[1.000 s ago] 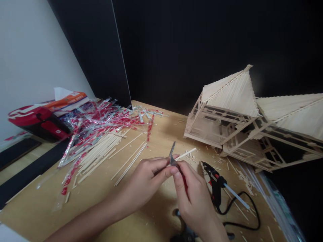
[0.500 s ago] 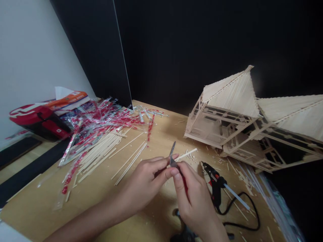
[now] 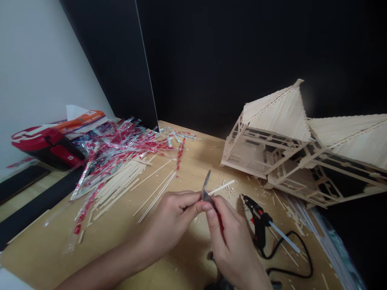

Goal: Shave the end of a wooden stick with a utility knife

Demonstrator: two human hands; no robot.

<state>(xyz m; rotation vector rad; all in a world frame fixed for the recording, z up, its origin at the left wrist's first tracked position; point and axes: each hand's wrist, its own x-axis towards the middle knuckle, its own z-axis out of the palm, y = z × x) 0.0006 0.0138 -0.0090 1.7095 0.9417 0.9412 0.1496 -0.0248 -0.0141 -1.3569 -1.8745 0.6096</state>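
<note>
My right hand (image 3: 229,237) is closed around a pair of scissors (image 3: 206,183). Their grey metal blades point up and away, one standing free, and a bit of red handle shows under my palm. A thin pale wooden stick (image 3: 223,186) crosses at the blades, its free end reaching right over the table. My left hand (image 3: 173,213) is closed, thumb and fingers pinching at the blades where the stick's near end lies hidden. Both thumbs nearly touch. Small cut stick pieces (image 3: 231,191) lie scattered just beyond.
A wooden stick-built house model (image 3: 272,137) stands at the right. Before it lies a black glue gun (image 3: 258,221) with its cord. Loose sticks (image 3: 121,181), torn plastic wrappers (image 3: 142,141) and a red-black case (image 3: 48,147) are at the left. A dark object (image 3: 219,280) is partly hidden below my right hand.
The scissors and stick have shifted slightly left, and the stick's free end sits a little lower. My left fingers have curled in closer at the blades.
</note>
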